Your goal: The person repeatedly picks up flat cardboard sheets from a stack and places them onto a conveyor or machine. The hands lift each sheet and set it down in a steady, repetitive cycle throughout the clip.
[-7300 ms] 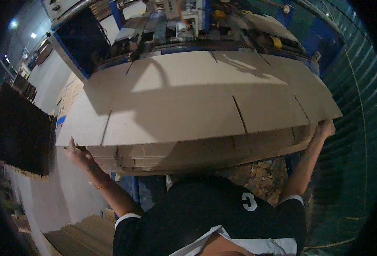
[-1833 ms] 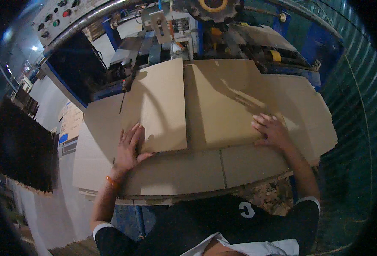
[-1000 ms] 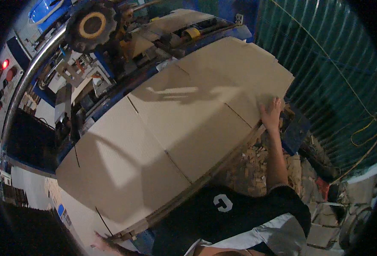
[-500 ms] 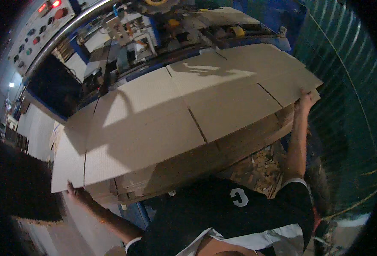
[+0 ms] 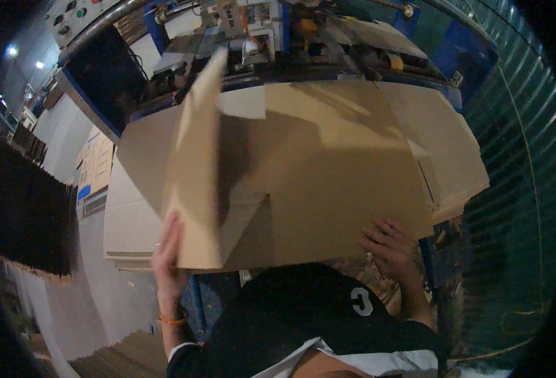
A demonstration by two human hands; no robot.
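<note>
A large creased cardboard sheet (image 5: 334, 170) lies before me on a stack of similar sheets. Its broad right part lies flat with a darker brown face up. At the left, a panel (image 5: 193, 170) stands up on its crease, blurred by motion. My left hand (image 5: 169, 252) rests against that panel's outer side near its front end, fingers extended; the thumb is hidden. My right hand (image 5: 391, 249) is open, fingers spread over the sheet's front edge near the right corner.
Stacked cardboard sheets (image 5: 457, 145) stick out on both sides beneath. Beyond them stands a blue machine (image 5: 479, 57) with rollers and a metal rail; its control panel (image 5: 70, 19) is at far left. Green corrugated sheeting (image 5: 517, 189) rises at right. Cardboard scraps lie below the front edge.
Both hands have come inward from the sheet's outer corners. The sheet, flat and pale before, now has its left panel raised and a darker face showing on the right.
</note>
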